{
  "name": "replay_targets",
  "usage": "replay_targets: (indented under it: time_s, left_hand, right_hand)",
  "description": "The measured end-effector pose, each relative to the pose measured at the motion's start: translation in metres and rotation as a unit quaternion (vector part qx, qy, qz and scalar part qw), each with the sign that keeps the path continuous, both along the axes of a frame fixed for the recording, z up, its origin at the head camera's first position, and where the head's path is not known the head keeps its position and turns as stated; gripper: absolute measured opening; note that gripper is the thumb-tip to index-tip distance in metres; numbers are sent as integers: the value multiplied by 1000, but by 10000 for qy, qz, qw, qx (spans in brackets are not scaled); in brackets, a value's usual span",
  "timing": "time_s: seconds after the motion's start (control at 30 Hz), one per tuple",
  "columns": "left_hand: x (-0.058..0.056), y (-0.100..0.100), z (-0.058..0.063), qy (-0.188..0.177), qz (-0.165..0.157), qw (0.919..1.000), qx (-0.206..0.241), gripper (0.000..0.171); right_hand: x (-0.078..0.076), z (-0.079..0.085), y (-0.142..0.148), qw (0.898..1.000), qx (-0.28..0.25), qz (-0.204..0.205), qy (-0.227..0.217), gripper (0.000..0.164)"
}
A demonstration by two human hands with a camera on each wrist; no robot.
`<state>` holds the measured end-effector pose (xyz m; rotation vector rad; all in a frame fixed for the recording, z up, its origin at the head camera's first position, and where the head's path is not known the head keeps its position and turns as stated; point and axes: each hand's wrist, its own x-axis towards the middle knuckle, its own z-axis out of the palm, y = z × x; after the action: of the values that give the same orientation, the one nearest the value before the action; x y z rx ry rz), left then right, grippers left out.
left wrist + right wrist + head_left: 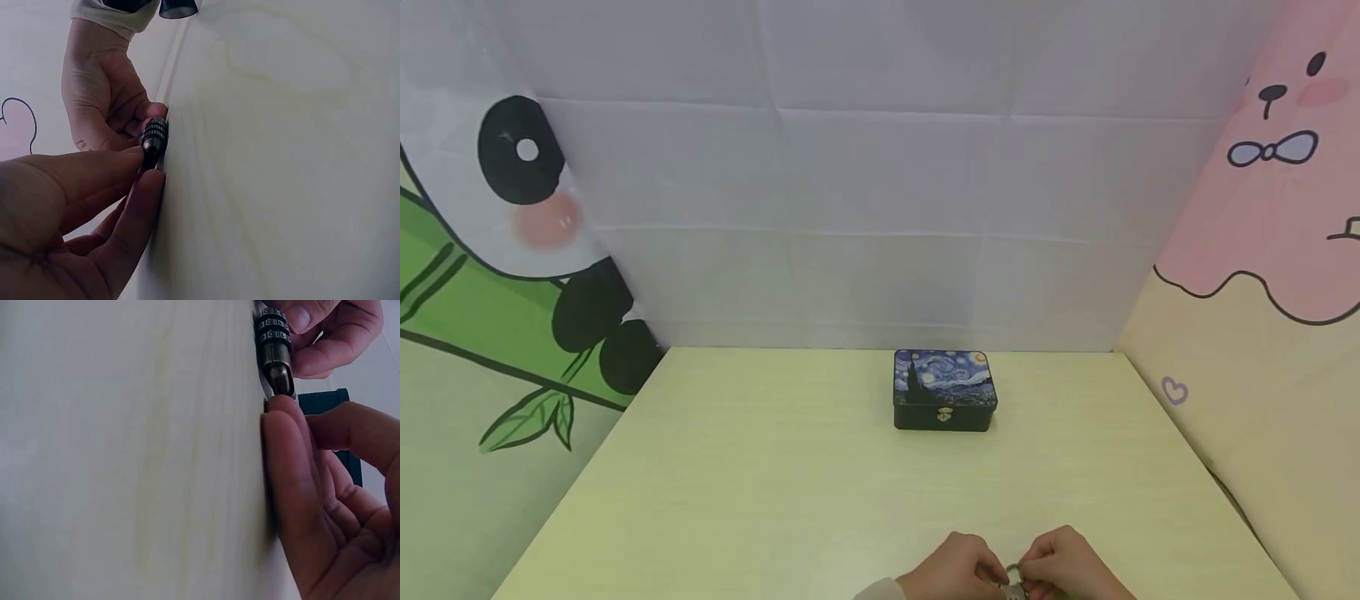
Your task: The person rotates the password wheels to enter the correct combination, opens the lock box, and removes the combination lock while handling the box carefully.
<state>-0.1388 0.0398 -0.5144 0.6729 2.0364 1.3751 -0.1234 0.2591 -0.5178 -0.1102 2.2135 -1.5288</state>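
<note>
A small combination padlock (1014, 590) with ringed number dials is held between my two hands at the front edge of the table. My left hand (953, 568) grips it from the left. The near thumb and finger close on one end of the padlock (154, 132) in the left wrist view. Opposite it, my right hand (1069, 567) pinches at the curved shackle. In the right wrist view the dials and metal end of the padlock (275, 340) show, with my right fingertips at the shackle; their exact contact is partly hidden.
A dark tin box (945, 417) with a swirling night-sky lid and a gold clasp stands farther back on the pale table (737, 483). Behind rises a white creased backdrop (880, 183). Cartoon-printed walls flank both sides.
</note>
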Motion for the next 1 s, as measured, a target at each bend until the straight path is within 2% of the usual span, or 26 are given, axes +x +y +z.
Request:
replay_targets:
  time_s: [0.2, 0.4, 0.57, 0.63, 0.77, 0.87, 0.93, 1.0]
  left_hand:
    - [-1, -1, 0, 154, -11, 9999, -27, 8]
    - [-1, -4, 0, -13, 44, 10000, 39, 8]
    - [-7, -18, 3, -269, -175, 9994, 96, 13]
    - [-11, -29, 7, -237, -309, 9992, 56, 16]
    - [-18, -58, 18, 92, -477, 9986, -225, 19]
    - [-23, -86, 27, 605, -500, 9937, -801, 24]
    - [-25, -105, 34, 1062, -503, 9831, -1403, 31]
    - [-27, -123, 39, 1507, -472, 9669, -2003, 41]
  right_hand:
    - [0, -1, -3, 10000, 31, -26, 66, 11]
    - [-1, 0, -7, 9998, 132, 29, 120, 10]
    - [-9, 0, -3, 9992, 5, 388, 7, 12]
    - [-13, 3, 0, 9979, -99, 620, -146, 15]
    - [-19, 13, 6, 9935, -122, 1016, -498, 22]
    - [-24, 21, 12, 9915, 192, 1193, -488, 27]
    - [-29, 26, 17, 9897, 524, 1303, -276, 31]
    - [-33, 31, 21, 9883, 805, 1294, 12, 34]
